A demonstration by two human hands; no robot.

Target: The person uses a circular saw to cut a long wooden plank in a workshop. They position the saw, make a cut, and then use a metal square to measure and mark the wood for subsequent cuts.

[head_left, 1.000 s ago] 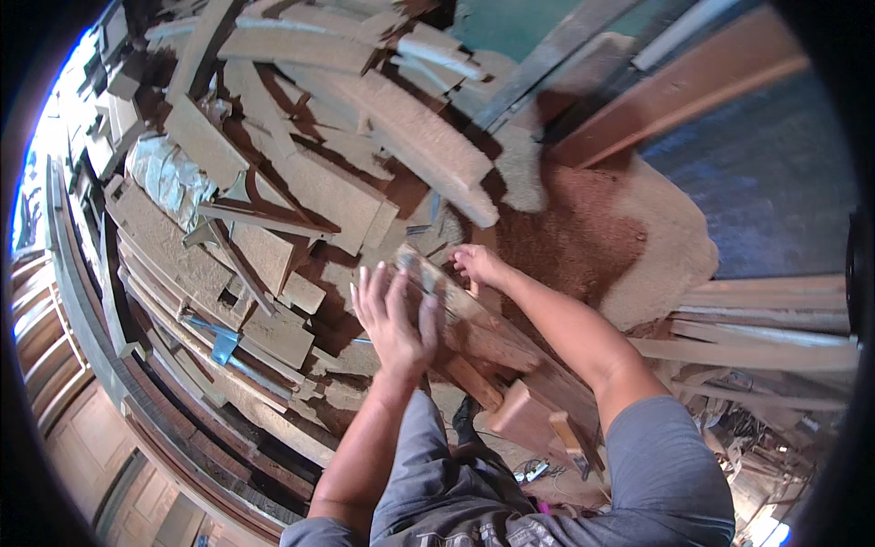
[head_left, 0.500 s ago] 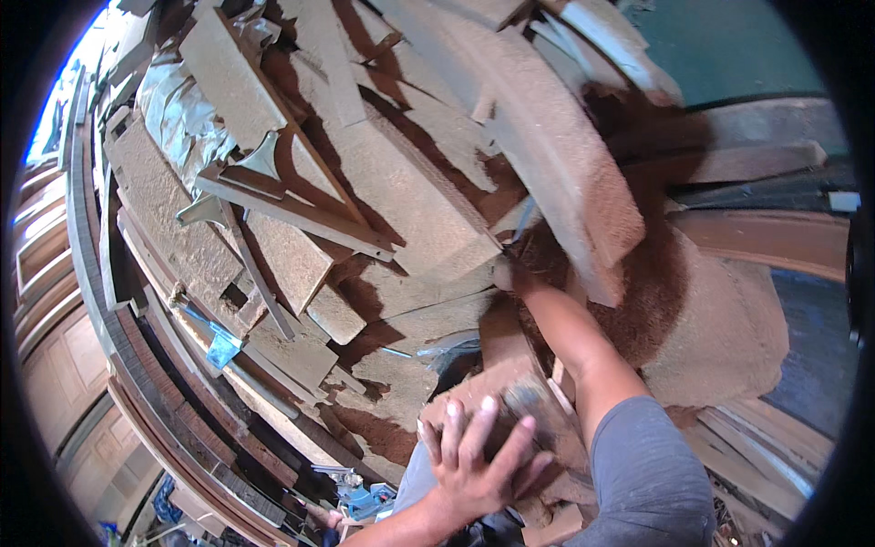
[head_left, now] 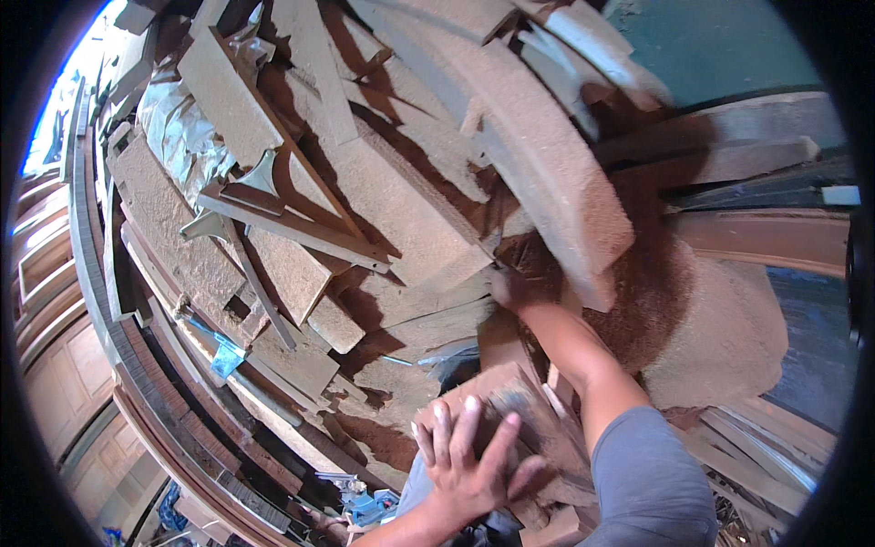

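Observation:
My left hand (head_left: pixel 469 460) rests with its fingers apart on a rough, dust-covered wooden block (head_left: pixel 524 410) low in the middle of the view, close to my body. My right arm reaches past this block, and my right hand (head_left: pixel 512 290) is in shadow at the near corner of a long pale board (head_left: pixel 401 214). Its fingers are curled around or against something small and dark that I cannot make out. Just right of that hand lies a thick, curved, sawdust-coated beam (head_left: pixel 565 182).
Dusty offcuts (head_left: pixel 228 91) with crumpled plastic (head_left: pixel 173 137) cover the left and top. A blue metal clamp (head_left: pixel 228 356) lies among boards at left. Panelled doors (head_left: pixel 77 365) stand at far left. Sawdust (head_left: pixel 720 337), planks (head_left: pixel 756 237) and a dark blue surface (head_left: pixel 797 346) are at right.
My right hand has reached farther forward to the board's corner. My left hand has shifted lower in the view, on the block. The view has turned and come nearer the pile.

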